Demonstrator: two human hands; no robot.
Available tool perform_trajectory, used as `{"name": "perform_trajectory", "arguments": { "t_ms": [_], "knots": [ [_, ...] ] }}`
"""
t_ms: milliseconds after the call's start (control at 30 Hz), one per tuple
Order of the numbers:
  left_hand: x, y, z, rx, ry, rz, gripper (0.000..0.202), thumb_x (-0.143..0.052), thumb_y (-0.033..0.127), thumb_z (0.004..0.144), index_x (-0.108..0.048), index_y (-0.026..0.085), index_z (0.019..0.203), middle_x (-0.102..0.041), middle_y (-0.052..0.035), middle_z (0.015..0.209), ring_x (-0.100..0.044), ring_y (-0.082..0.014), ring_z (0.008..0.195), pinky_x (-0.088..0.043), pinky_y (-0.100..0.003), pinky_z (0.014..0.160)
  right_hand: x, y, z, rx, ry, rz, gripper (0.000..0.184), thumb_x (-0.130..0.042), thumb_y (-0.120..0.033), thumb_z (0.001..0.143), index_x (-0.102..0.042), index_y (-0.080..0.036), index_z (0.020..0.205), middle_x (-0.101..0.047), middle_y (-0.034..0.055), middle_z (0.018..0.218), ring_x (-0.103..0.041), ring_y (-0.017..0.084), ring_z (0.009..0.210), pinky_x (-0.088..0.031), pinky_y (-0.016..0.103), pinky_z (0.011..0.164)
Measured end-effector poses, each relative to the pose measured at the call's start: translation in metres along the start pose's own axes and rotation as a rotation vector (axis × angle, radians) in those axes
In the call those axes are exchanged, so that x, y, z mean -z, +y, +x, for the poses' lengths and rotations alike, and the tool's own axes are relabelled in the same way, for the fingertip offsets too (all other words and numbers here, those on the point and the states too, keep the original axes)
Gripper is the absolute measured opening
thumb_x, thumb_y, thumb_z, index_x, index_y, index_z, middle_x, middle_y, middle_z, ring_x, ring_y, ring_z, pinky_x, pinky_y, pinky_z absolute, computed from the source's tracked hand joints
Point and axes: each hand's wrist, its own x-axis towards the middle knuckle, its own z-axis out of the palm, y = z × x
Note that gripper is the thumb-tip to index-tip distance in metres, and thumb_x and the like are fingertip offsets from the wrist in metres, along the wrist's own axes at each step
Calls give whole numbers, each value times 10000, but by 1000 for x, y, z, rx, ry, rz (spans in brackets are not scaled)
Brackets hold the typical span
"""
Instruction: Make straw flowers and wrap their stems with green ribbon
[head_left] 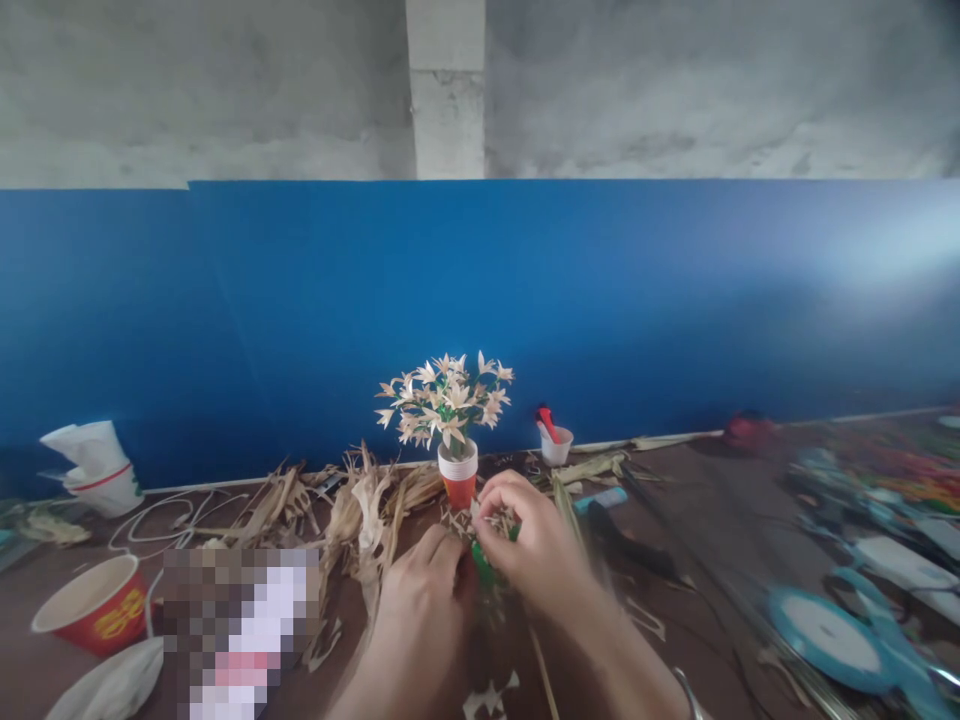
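Observation:
My left hand (pixel 427 575) is low over the table with its fingers curled inward; what they hold, if anything, is hidden. Beside it my right hand (pixel 521 530) has thumb and forefinger brought together in a pinch, and the thing between them is too small to name. A green piece (pixel 484 565), blurred, shows between the two hands. Small pale husk scraps (pixel 457 520) lie just beyond my fingers. Directly behind stands a red and white paper cup (pixel 459 475) holding a bunch of cream star-shaped flowers (pixel 450 400) with green stems.
Dry corn husks (pixel 367 520) are heaped to the left. A red paper bowl (pixel 97 605) and white cups (pixel 101 470) stand farther left. A small white cup (pixel 555 445) holds a red-handled tool (pixel 547 422). A blue ribbon spool (pixel 825 640) lies at right. A blue panel (pixel 315 300) closes the back.

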Motion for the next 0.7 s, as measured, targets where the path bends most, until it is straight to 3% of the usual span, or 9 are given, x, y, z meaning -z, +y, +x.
{"name": "perform_trajectory", "arguments": {
  "t_ms": [133,433,600,700],
  "knots": [
    [-1,1,0,-8,18,-13,194,-470,95,811,-595,176,686,-594,-25,668,-584,-129,589,-419,-214,554,-1,5,1,-138,49,50,95,-587,-182,720,-538,-194,639,-599,20,765,-546,153,690,-398,268,647],
    [-5,0,3,25,19,-120,190,-482,103,788,-627,172,687,-617,-39,682,-585,-142,602,-414,-225,563,-2,14,5,-237,118,125,112,-646,-268,696,-581,-197,638,-582,15,702,-533,162,660,-387,273,615],
    [1,-5,15,375,-23,-569,129,-577,202,721,-636,162,614,-585,-3,567,-508,-121,522,-371,-213,500,8,18,10,-418,146,417,252,-588,-402,781,-647,-201,922,-635,24,808,-545,167,734,-375,263,615],
    [3,-6,19,623,-130,-916,190,-627,323,704,-618,149,627,-462,53,419,-356,-67,373,-254,-187,384,9,24,10,-493,-128,575,218,-638,-366,751,-708,-182,844,-646,19,735,-543,155,703,-376,265,644]
  ]
}}
